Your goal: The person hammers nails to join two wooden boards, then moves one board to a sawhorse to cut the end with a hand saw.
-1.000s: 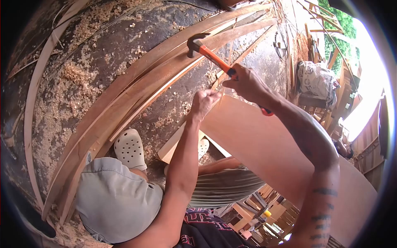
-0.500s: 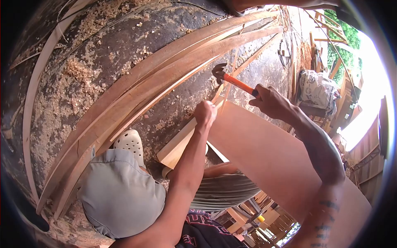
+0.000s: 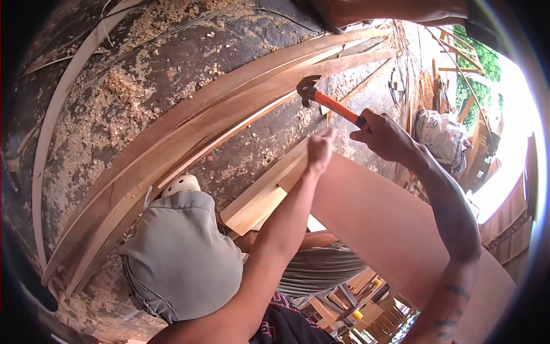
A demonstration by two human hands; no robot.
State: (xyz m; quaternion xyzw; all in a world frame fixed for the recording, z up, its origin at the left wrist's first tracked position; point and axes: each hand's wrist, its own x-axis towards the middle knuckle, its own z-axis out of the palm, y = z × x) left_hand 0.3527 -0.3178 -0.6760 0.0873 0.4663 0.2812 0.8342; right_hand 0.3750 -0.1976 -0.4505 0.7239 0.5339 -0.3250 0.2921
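My right hand (image 3: 385,136) is wrapped round the dark grip of a claw hammer (image 3: 338,108) with an orange handle. The hammer's dark head is raised above and left of my left hand (image 3: 320,150). That hand is closed at the upper end of a broad reddish-brown panel (image 3: 395,223); whatever its fingers pinch is hidden or too small to name. A pale wooden block (image 3: 252,213) lies on the ground left of the panel, running up toward my left hand. My bent knee in grey cloth (image 3: 183,258) stands at lower left, above a pale perforated clog (image 3: 182,184).
Long curved planks (image 3: 189,129) arc across the ground to the left, among heaps of wood shavings (image 3: 129,92). Another person's bare leg (image 3: 395,11) crosses the top edge. A white printed sack (image 3: 441,135) stands at right, near leaning timber.
My left hand has shifted right along the panel's upper end, still closed. The hammer stays raised in my right hand, its head turned slightly. The whole view has shifted a little.
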